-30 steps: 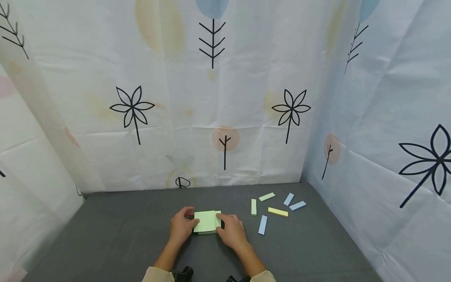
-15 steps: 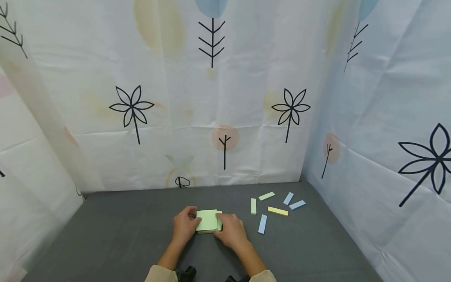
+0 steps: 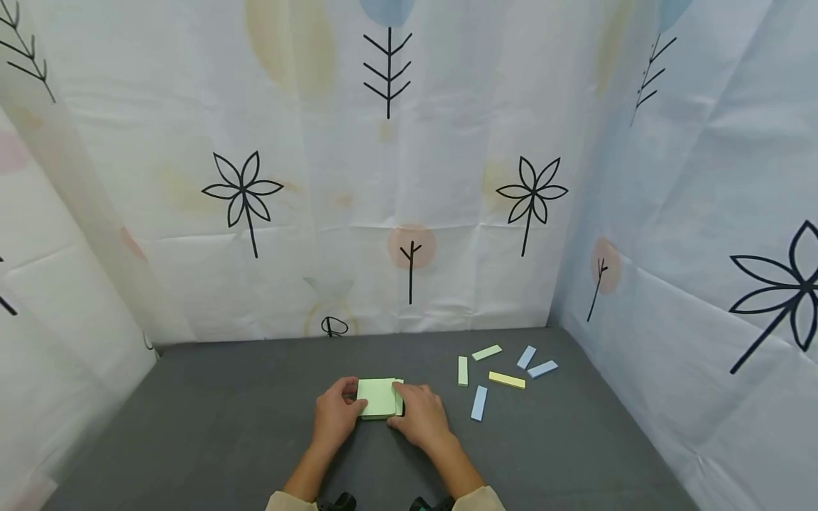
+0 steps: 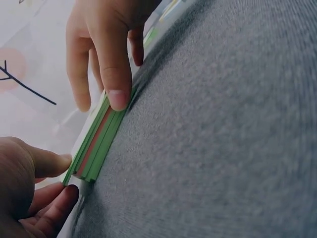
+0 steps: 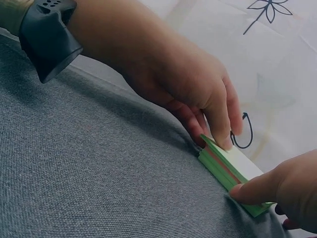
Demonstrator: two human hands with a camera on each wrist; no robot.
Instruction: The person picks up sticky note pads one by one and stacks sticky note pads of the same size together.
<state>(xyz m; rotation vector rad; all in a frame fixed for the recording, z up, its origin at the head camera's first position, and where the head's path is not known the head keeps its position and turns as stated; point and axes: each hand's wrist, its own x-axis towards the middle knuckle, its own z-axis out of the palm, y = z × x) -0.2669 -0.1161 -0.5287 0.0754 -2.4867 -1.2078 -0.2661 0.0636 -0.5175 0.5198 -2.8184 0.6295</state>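
Green paper stack (image 3: 375,397): on surface (image 3: 192,426), between my two grips. Left grip (image 3: 335,415): thumb and fingers pinching stack's left edge. Right grip (image 3: 422,415): thumb and fingers curled on stack's right end. Change: top layer nudged slightly right within last second; stack's near edge looks more flush. Judged effect: alignment improved, right edge stepped. Brands, labels, writing: none legible.

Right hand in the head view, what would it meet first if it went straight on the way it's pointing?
The right hand would meet the green stack first; it touches its right side. Past that, the line seems to cross grey surface toward the printed curtain, but depth is unclear.
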